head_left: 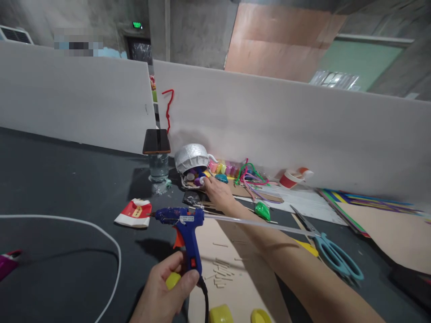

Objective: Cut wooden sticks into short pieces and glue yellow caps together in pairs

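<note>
My left hand [170, 287] is closed round the lower handle of a blue hot glue gun [180, 220], its nozzle facing left and a long clear glue stick [256, 222] sticking out behind. A small yellow piece [173, 280] is tucked in the same palm. My right arm stretches across to a tipped silver foil-like bowl [191, 157] with a wrapped handle, which holds colourful caps. Bent together, the fingers of my right hand [217, 192] are at a white cap [202, 180] by its mouth; whether they grip it is unclear. Below lies a tan board [242, 278] with several short thin sticks [220, 272].
Scissors [332, 255] and coloured sheets [373, 224] lie at right. Behind are pipe cleaners [252, 177], a red-white cup [290, 179] and a phone [156, 141] on a clear cup [158, 167]. A white cable [116, 251] curves at left; white partitions [286, 130] stand behind.
</note>
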Demonstrator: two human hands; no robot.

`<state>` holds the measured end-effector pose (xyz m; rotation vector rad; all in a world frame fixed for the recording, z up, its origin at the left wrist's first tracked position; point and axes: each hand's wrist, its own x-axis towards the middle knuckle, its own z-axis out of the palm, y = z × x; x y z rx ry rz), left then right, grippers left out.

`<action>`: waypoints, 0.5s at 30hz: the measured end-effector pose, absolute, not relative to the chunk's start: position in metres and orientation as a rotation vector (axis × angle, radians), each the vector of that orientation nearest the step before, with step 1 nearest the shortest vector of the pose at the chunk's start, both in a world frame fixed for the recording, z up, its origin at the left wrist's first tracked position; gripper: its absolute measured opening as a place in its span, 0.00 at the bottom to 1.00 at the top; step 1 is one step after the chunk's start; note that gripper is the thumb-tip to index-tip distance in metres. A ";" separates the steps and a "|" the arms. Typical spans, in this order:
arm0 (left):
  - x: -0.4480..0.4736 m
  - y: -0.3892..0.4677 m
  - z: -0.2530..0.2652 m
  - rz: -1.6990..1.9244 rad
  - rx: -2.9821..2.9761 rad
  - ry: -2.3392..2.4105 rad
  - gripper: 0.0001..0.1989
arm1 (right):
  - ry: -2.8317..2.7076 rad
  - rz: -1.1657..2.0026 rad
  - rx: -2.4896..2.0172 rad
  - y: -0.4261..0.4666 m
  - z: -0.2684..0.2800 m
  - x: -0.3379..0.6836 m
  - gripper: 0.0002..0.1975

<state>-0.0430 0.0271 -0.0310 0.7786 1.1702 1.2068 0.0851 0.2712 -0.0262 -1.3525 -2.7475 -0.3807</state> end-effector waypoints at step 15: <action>-0.045 0.027 -0.027 1.194 0.762 1.197 0.30 | -2.699 -0.339 -1.198 0.295 0.016 0.071 0.15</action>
